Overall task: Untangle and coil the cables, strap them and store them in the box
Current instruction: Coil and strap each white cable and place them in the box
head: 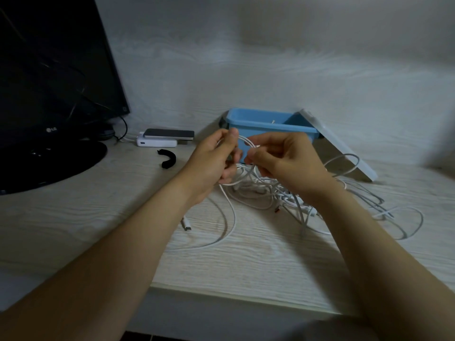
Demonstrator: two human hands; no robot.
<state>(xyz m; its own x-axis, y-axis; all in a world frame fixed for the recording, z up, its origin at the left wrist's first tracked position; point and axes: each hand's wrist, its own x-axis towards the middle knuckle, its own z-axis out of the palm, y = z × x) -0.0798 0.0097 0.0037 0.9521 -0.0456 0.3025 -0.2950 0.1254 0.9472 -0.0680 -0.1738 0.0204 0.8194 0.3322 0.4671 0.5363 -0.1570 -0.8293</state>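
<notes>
A tangle of white cables lies on the pale wooden desk in front of a blue box. My left hand and my right hand are raised just above the tangle, close together. Each pinches a white cable strand, and a loop of it arches between them. More loops trail right and toward the desk's front edge, with one connector end lying loose under my left forearm. A black strap lies curled to the left of my hands.
A white lid leans against the box's right side. A phone rests on a white power bank near the wall. A black monitor on a round base fills the left.
</notes>
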